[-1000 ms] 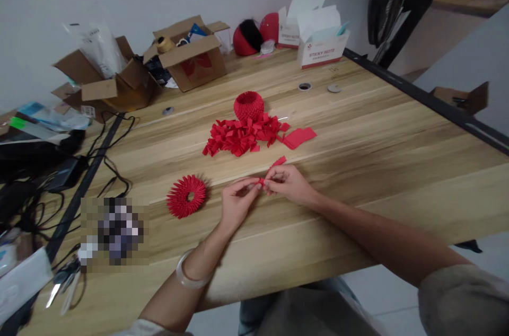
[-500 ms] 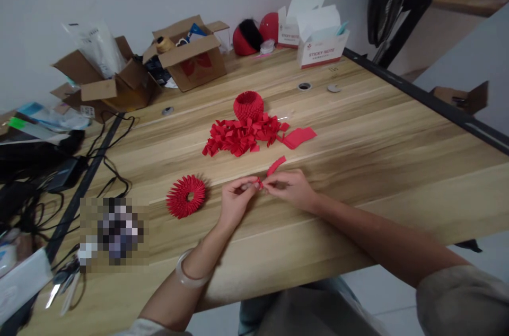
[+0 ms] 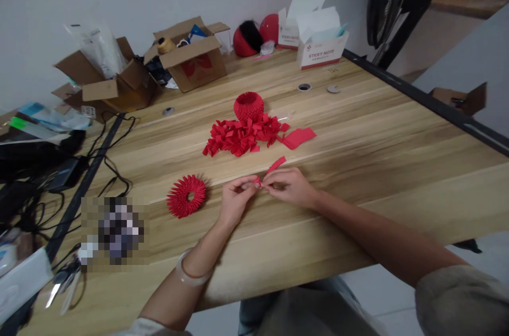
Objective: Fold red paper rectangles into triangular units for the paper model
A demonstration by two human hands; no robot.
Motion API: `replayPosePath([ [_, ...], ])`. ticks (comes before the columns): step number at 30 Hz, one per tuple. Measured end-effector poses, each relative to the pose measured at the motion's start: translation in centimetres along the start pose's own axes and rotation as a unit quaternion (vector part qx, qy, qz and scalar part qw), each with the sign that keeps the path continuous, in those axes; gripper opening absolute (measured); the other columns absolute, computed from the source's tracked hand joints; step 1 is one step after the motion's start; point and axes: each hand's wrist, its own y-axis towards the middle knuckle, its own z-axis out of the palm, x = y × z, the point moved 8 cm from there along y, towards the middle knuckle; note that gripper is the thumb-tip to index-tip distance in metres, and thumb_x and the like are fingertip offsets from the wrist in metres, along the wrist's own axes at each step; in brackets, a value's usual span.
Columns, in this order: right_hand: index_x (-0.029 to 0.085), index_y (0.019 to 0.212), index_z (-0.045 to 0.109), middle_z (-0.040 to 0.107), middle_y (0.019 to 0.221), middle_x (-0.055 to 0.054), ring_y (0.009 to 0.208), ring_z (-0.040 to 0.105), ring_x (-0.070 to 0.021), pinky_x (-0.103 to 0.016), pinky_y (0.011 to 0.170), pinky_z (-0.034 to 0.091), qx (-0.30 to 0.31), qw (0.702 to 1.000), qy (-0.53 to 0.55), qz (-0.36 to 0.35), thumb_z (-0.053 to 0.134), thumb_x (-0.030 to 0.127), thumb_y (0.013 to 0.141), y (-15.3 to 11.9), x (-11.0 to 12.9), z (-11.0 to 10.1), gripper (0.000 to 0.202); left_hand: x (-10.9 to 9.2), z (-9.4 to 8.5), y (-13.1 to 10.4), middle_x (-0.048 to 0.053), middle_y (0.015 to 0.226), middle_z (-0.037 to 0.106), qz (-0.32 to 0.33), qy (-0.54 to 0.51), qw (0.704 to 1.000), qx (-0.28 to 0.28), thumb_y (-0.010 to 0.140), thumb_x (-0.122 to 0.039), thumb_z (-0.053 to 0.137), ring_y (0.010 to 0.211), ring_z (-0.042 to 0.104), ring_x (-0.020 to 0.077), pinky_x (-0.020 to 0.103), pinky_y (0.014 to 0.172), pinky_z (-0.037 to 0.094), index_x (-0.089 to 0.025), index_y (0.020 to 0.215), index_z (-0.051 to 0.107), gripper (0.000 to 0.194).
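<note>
On the table (image 3: 377, 134), a paper ring (image 3: 186, 196) lies left of the left hand (image 3: 234, 201) and right hand (image 3: 288, 186), which meet over a paper strip (image 3: 274, 166). Behind them sits a heap of folded pieces (image 3: 244, 134), a paper cup (image 3: 248, 106) just behind it (cardboard boxes (image 3: 159, 65) along the wall).

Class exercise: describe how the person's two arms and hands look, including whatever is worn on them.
Both forearms are bare. The left hand has a smooth, pale translucent bangle around the wrist and a whitish sleeve edge near the elbow. The right hand has no jewellery in view; a loose grey-beige sleeve covers the upper arm.
</note>
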Motion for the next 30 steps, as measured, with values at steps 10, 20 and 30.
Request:
replayPosePath([
  [10,0.012,0.068,0.061,0.062,0.057,-0.001,0.053,0.057,-0.0093,-0.023,0.056,0.047,0.03,0.96,0.207,0.188,0.068,0.037,0.068,-0.3,-2.7,1.3,0.025,-0.6,0.0,-0.2,-0.001,0.056,0.064,0.007,0.018,1.0,-0.019,0.053,-0.022,0.079,0.051,0.051,0.0062,0.02,0.055,0.042,-0.013,0.075,0.072,0.025],
  [20,0.013,0.064,0.058,0.057,0.054,0.002,0.05,0.053,-0.0067,-0.02,0.053,0.043,0.041,0.949,0.234,0.209,0.069,0.032,0.066,-0.4,-2.9,1.6,0.023,-0.6,0.3,-0.2,-0.006,0.044,0.052,0.008,0.038,0.999,-0.004,0.055,-0.023,0.078,0.043,0.041,0.0041,0.019,0.048,0.036,-0.013,0.076,0.072,0.024],
  [30,0.013,0.073,0.059,0.059,0.06,0.001,0.056,0.055,-0.0089,-0.023,0.057,0.045,-0.008,0.963,0.204,0.174,0.068,0.034,0.068,-0.1,-2.6,0.8,0.023,-0.9,0.1,-0.3,0.002,0.061,0.069,0.014,0.037,0.999,-0.015,0.055,-0.024,0.078,0.053,0.057,0.0093,0.024,0.059,0.048,-0.014,0.077,0.072,0.025],
])
